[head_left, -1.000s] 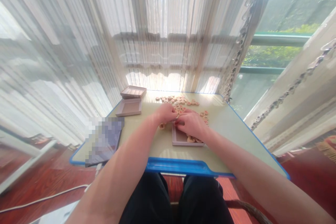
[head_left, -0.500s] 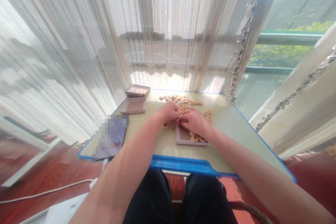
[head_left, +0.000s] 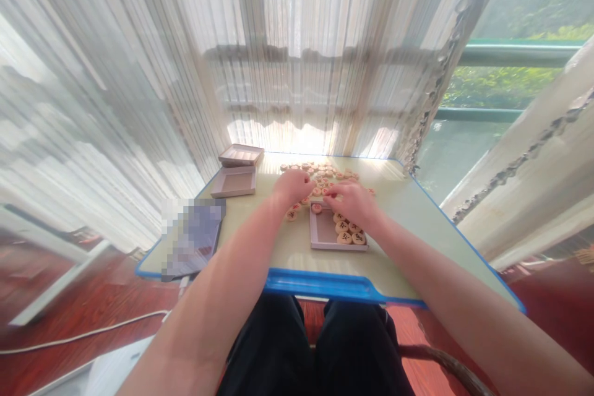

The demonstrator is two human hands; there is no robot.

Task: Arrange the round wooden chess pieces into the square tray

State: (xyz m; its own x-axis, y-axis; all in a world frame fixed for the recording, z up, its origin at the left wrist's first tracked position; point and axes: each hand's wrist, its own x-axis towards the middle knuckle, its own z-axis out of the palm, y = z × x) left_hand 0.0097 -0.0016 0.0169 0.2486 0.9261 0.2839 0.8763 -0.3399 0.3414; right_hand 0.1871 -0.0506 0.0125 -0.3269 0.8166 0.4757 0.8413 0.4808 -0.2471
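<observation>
At left, the person's left hand (head_left: 294, 184) has its fingers curled inward over the cluster of round, pale wooden pieces with red and black characters (head_left: 320, 192); whether its grip has hold of one is hidden. If the curled fingers sweep sideways, they could scatter these loose pieces, probably including the ones just left of the shallow, grey-mauve open box (head_left: 322, 229). The box lies on the desk between the forearms. One red-marked wooden piece (head_left: 317, 208) sits in its far left corner, and several black-marked wooden pieces (head_left: 344, 237) fill its right part. The person's right hand (head_left: 355, 201) is at the far wall, thumb and fingertips nearly together; I cannot tell whether its grip pinches a piece. The right wrist hangs low over the box's right side, so a careless dip could knock the black-marked ones out of place.

The desk (head_left: 273, 247) has a pale cream top and a blue rim. On its left lie a flat, dark tablet-like device (head_left: 211, 238), partly pixelated, and two more shallow open boxes (head_left: 234, 183). Reddish wooden flooring (head_left: 60, 303) shows beneath, sheer white curtains (head_left: 297, 18) hang behind, and sunlit greenery (head_left: 515, 83) shows through the window at right.
</observation>
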